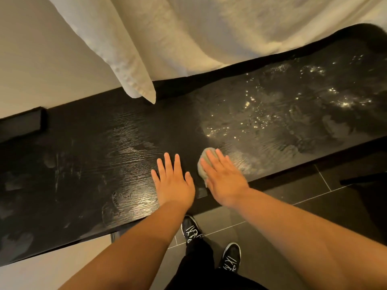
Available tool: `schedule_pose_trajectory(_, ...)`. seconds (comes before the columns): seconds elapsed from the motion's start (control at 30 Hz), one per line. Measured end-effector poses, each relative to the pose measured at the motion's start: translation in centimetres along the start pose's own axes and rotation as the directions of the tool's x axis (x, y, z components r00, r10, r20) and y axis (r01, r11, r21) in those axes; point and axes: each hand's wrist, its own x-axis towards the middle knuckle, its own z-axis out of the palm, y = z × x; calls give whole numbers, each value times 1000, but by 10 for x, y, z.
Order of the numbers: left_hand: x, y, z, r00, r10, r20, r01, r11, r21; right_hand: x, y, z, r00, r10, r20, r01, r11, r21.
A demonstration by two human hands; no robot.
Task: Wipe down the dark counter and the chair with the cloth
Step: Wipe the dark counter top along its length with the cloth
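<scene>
right hand (225, 181) lies flat, fingers straight, pressing the cloth (201, 164) on the counter (83, 164) near its front edge. left hand (173, 182) sits just beside it, flat and spread, holding nothing. a pale curtain (188, 38) hangs over the back edge, one corner dangling above the top. black shoes (231, 256) on the tiles (303, 185) below. cloth is greyish, bunched, mostly hidden under the palm. counter has streaks on the left, glinting droplets (251, 101) on the right. dark shape (366, 195) far right is cut off, can't tell what.

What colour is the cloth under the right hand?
The cloth is pale grey-green, head view.
</scene>
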Motion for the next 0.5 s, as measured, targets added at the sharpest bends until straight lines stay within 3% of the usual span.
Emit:
schedule_pose_trajectory(0.1,8,-20,-6,993,116,-37,-117,993,-32,-3,-10,8,990,-131,57,133,991,-27)
schedule_pose_trajectory(0.17,20,-51,-14,954,297,-46,-294,954,51,-3,5,8,976,-217,24,218,976,-25)
schedule_pose_trajectory(0.23,27,-77,-21,915,403,3,-399,906,137,-7,24,5,978,-211,9,211,977,-44)
schedule_pose_trajectory(0.37,15,-73,-10,966,257,-22,-254,963,96,-17,38,1,996,-73,-50,71,996,-56)
schedule_pose_trajectory(0.5,16,-74,-10,990,115,-78,-114,993,23,-9,-9,8,997,36,-72,-38,999,-25)
